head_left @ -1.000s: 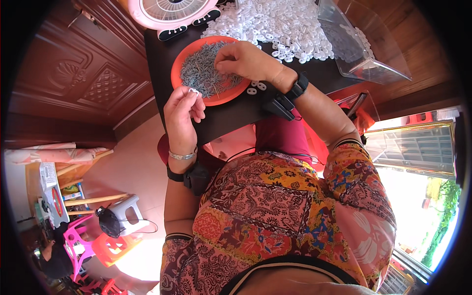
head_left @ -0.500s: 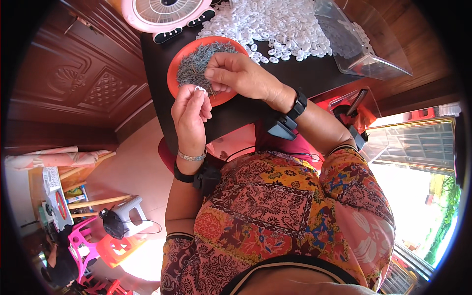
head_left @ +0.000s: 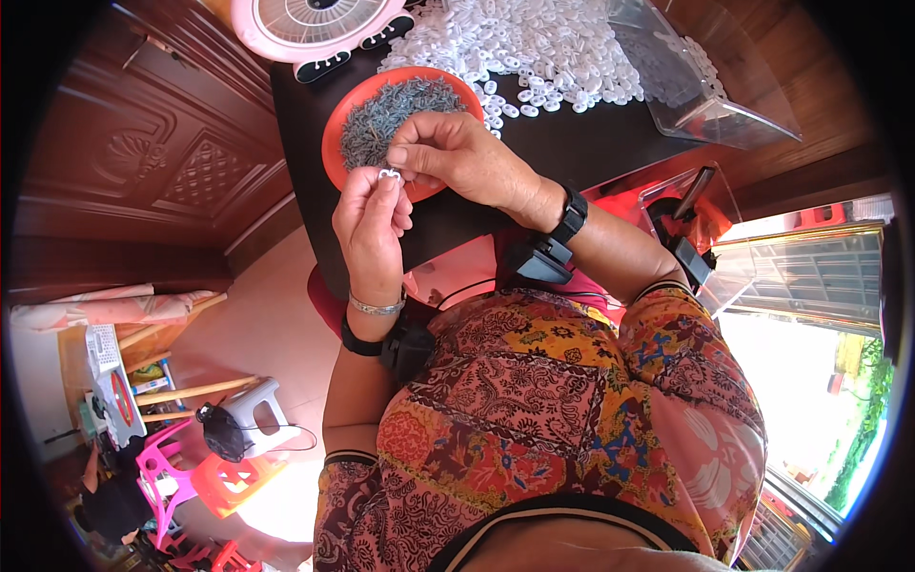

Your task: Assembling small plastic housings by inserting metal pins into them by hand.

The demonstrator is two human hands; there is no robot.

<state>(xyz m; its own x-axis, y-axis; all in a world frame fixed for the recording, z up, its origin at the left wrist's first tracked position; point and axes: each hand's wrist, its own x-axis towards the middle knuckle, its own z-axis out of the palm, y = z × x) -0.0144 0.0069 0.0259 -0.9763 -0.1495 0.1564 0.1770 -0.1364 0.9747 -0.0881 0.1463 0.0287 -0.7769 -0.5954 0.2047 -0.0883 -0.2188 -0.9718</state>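
Observation:
My left hand [head_left: 370, 234] is closed in a pinch, holding up a small white plastic piece [head_left: 389, 173] between thumb and forefinger. Right beside that piece, the thumb and forefinger of my right hand [head_left: 467, 164] are pressed together. Whatever they grip is too small to make out. Both hands are over the near edge of a round orange-red bowl [head_left: 333, 148], which is full of thin grey screw-like pieces [head_left: 367, 129]. Beyond the bowl lies a large heap of white oval plastic pieces [head_left: 534, 48] with holes in them.
A pink fan [head_left: 250, 29] stands on the dark table [head_left: 610, 138] at the far left. To the right, a clear plastic bin [head_left: 724, 124] lies open beside the heap. Another clear container [head_left: 724, 205] with a red bag is lower right. Stools [head_left: 253, 415] stand on the floor at left.
My right hand has moved slightly down and toward my left hand, so its fingertips now meet the white piece. My left hand stays almost in place.

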